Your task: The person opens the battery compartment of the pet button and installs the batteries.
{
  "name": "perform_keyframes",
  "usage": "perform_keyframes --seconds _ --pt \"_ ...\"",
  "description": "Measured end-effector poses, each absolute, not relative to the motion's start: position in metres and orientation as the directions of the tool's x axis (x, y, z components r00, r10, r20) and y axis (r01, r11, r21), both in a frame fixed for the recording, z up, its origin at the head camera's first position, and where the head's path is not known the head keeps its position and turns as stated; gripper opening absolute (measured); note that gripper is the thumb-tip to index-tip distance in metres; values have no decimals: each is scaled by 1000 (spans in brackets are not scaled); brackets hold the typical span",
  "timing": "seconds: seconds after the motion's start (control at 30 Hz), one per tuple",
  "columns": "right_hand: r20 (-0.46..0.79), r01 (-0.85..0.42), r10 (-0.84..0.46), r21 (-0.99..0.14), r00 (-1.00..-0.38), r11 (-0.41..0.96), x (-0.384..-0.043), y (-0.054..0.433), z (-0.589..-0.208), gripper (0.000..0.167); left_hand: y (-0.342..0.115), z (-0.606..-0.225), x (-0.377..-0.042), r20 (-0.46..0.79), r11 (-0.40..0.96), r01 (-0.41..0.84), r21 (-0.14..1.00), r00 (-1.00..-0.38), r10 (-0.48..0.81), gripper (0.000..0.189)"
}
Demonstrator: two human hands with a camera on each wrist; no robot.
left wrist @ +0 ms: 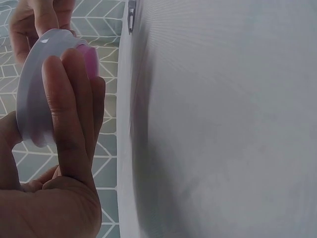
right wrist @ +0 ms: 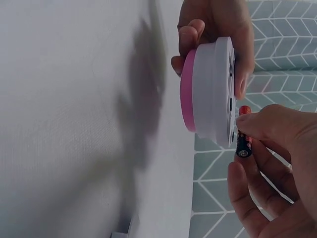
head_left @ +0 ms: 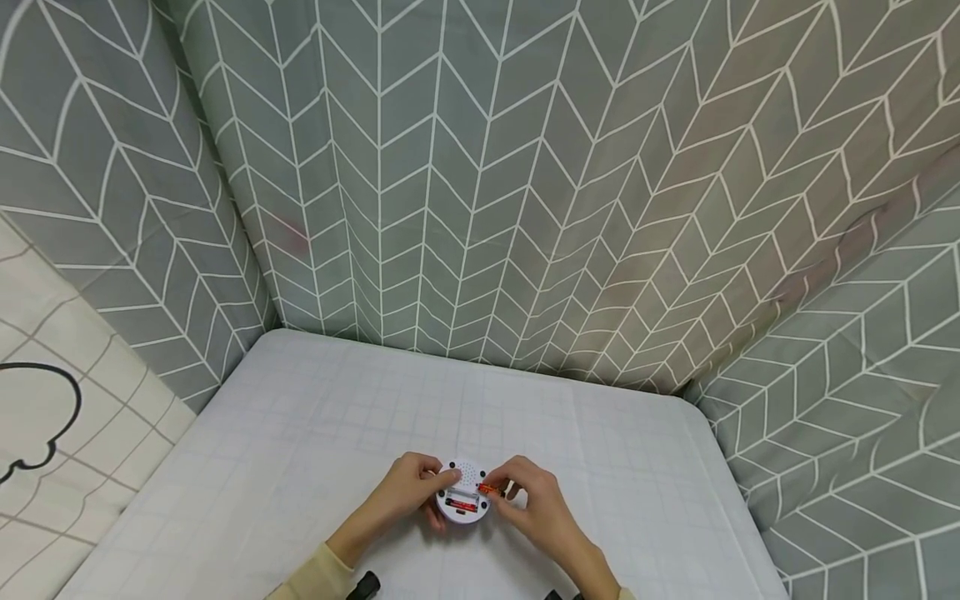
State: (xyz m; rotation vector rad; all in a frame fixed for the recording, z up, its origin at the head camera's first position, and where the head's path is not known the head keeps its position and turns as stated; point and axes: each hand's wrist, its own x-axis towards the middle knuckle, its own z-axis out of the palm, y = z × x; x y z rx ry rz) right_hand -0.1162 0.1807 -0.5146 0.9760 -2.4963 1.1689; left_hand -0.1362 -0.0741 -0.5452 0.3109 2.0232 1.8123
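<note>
My left hand (head_left: pixel 414 485) grips a round white device (head_left: pixel 467 473) with a pink underside, its thumb lying on the face and its fingers beneath. That face shows a patch of small holes, dark feet near the rim and an uncovered battery compartment. One red and black battery (head_left: pixel 461 505) lies in the compartment. Between thumb and fingers my right hand (head_left: pixel 536 504) pinches a second battery (right wrist: pixel 244 131), close over the compartment's right side. In the left wrist view the device's white side (left wrist: pixel 34 94) is seen edge-on, held above the table.
A white cloth covers the table (head_left: pixel 337 408). Grey curtains (head_left: pixel 450 192) with a white zigzag pattern hang behind it and to the sides. A cream grid-patterned cloth (head_left: pixel 60 417) shows at the left. Dark pieces (head_left: pixel 365 586) sit by both wrists at the lower edge.
</note>
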Motion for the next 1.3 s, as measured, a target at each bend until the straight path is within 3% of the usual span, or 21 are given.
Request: perform_keyframes --seconds 0.77,1.13,1.3 --pt "443 -692 -548 -585 -710 423 -113 166 -513 20 -74 -547 -137 -158 150 -103 983 -888 431 37" --pt "415 -560 -380 -674 -827 482 -115 179 -514 11 -73 -548 -138 -156 124 -112 986 -889 432 38" --pt "367 -528 -398 -720 -840 451 -115 182 -516 11 -72 -547 -138 -154 128 -108 986 -888 434 38"
